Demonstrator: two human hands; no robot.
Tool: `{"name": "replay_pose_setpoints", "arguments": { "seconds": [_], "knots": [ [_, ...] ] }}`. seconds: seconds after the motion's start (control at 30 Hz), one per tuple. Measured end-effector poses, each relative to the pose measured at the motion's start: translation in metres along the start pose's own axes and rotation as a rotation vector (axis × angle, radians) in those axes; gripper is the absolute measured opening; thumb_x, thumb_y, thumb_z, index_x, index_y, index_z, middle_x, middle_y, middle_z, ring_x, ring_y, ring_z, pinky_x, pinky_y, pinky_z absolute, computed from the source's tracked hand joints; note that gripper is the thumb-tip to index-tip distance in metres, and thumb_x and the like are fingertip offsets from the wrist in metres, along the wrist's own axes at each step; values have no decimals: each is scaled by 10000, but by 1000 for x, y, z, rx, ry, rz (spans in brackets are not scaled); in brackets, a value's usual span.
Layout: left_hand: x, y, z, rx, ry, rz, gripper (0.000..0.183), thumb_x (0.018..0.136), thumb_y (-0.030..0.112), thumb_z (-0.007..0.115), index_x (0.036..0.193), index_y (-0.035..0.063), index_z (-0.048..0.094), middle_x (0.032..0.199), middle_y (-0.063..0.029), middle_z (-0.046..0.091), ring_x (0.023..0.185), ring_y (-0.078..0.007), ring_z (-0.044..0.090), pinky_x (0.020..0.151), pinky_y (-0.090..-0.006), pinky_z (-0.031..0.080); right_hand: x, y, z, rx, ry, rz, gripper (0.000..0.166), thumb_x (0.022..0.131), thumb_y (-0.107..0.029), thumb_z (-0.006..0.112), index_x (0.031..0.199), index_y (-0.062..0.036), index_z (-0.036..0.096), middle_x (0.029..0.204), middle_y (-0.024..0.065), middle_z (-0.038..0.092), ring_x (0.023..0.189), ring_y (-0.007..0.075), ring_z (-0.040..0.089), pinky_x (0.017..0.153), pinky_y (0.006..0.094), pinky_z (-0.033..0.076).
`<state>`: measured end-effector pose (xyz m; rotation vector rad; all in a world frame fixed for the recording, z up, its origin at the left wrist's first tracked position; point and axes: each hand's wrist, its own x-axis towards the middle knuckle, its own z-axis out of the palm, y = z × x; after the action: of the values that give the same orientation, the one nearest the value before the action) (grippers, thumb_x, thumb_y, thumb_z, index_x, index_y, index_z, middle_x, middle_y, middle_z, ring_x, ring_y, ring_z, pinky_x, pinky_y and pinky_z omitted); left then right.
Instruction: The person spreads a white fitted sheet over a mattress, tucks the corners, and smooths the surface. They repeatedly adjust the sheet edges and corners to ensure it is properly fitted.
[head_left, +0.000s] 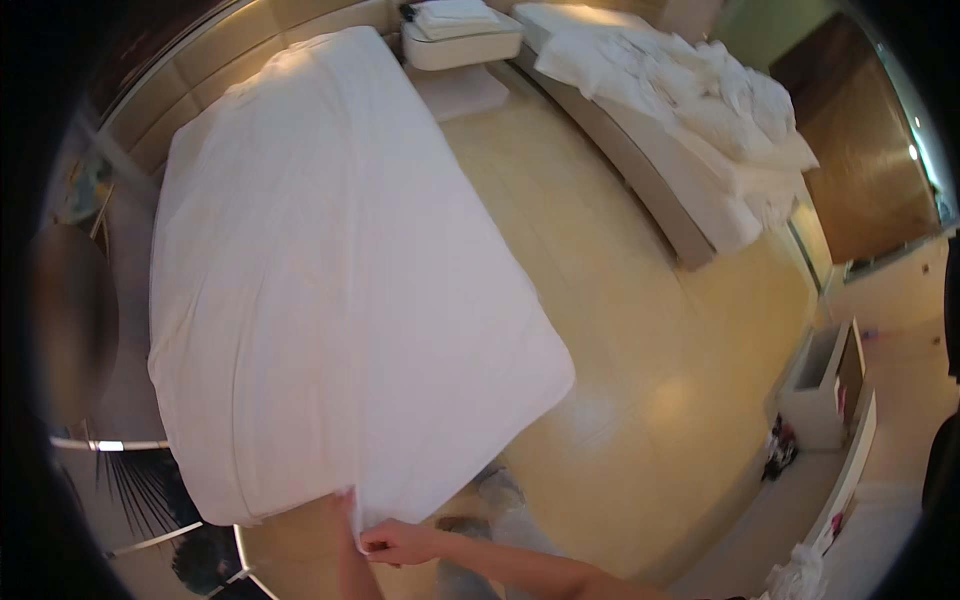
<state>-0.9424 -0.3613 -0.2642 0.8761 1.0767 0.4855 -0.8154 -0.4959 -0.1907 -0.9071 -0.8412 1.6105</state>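
Observation:
A white bed sheet (322, 285) covers the mattress of the bed before me, smooth on the right with light creases on the left. At the foot of the bed my right hand (401, 541) pinches the hem of the sheet, which hangs below the mattress edge there. My left hand (345, 501) touches the same edge just left of it, blurred, its fingers partly hidden against the white cloth. How its fingers are set cannot be made out.
A second bed (637, 127) with rumpled white bedding (682, 97) stands at the right. Between the headboards is a nightstand (461, 41) bearing folded white linen (454, 16). An open white cabinet (817, 390) is at far right, a dark round seat or table (75, 322) at left.

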Motion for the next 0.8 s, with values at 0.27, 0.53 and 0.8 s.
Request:
{"name": "replay_pose_setpoints", "arguments": {
  "seconds": [0.27,0.53,0.8],
  "knots": [
    [15,165,-204,9,272,123,432,800,262,485,1120,-26,455,1075,-153,520,956,-287,516,819,-399,431,-92,146,-62,111,878,298,216,784,-255,579,922,-89,587,704,-11,556,626,60,493,560,229,423],
    [53,90,-347,357,532,332,289,815,227,480,996,7,520,894,-114,580,746,-254,564,596,-365,474,-128,209,-200,49,1479,234,547,714,-294,655,1117,5,438,884,113,582,800,198,546,707,322,440],
    [-36,-56,-138,438,443,-45,76,828,146,500,878,89,512,686,1,518,595,-97,489,496,-223,384,-81,183,-252,438,1660,441,299,664,-212,691,865,-62,528,798,28,546,715,129,495,572,282,407]
  ]
}}
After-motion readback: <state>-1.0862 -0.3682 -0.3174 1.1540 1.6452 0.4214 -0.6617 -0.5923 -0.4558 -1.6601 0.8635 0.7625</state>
